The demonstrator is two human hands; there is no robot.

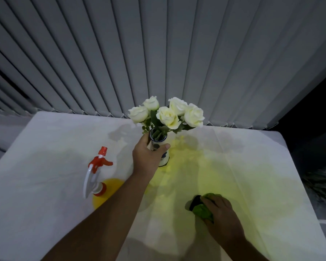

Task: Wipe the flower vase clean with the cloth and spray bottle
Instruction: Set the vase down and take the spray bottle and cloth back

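1. A single head-worn wide-angle camera looks forward and steeply down over a white-covered table point(55, 166), seen from the person's own standpoint at its near edge.
2. The view faces a wall of grey vertical blinds point(158, 53) behind the table's far edge; the wide lens bows the slats outward like a fan.
3. Both forearms enter from the bottom of the frame, the left hand point(147, 157) reaching to mid-frame and the right hand point(220, 211) lying close below the lens.
4. The table fills the lower half; its near edge falls outside the frame.
5. No second view is supplied.
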